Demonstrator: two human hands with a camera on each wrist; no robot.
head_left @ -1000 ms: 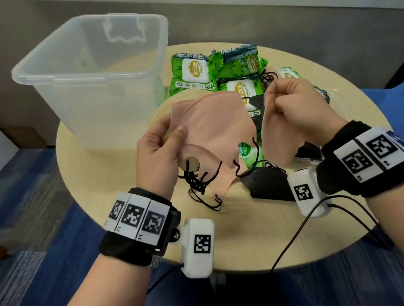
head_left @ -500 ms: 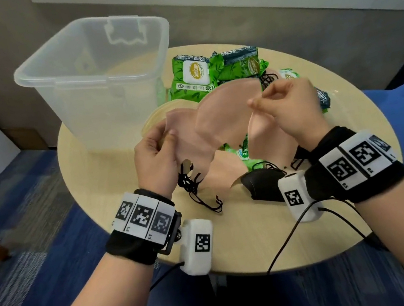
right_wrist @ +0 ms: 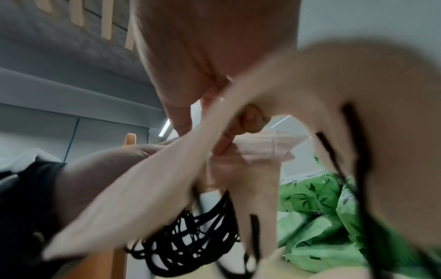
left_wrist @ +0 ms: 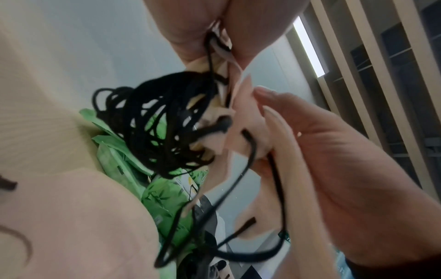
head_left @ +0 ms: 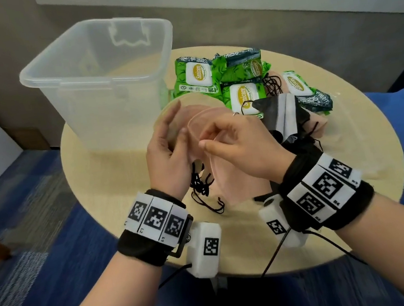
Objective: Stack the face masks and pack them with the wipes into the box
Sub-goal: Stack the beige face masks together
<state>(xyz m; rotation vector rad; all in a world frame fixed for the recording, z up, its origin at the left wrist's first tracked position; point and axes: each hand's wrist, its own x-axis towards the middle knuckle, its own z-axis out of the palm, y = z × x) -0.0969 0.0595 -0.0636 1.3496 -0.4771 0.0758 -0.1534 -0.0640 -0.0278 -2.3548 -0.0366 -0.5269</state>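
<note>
1. Far left on my head view, the clear plastic box (head_left: 106, 88) stands upright on the round table (head_left: 342, 157), at its back-left part.
2. My left hand (head_left: 167, 155) is raised above the table in front of the box. Its fingers are curled round the left edge of the pink face masks (head_left: 228, 175), thumb pressed against them; the left wrist view shows the pinch at the masks' corner.
3. A tangle of black ear loops (head_left: 202, 187) hangs from the masks below that hand, clear of the tabletop as far as I can tell.
4. My right hand (head_left: 237, 147) sits just beside the left, nearly touching it, thumb and forefinger pinching the upper edge of the same pink masks. The right wrist view is blurred, but the fingers close on the pink fabric.
5. Behind the hands lie the green wipes packs (head_left: 234, 79), clustered just right of the box.
6. Right of the hands, a black face mask (head_left: 268, 110) rests on the table against the wipes, more pink masks (head_left: 319, 125) partly under it.
</note>
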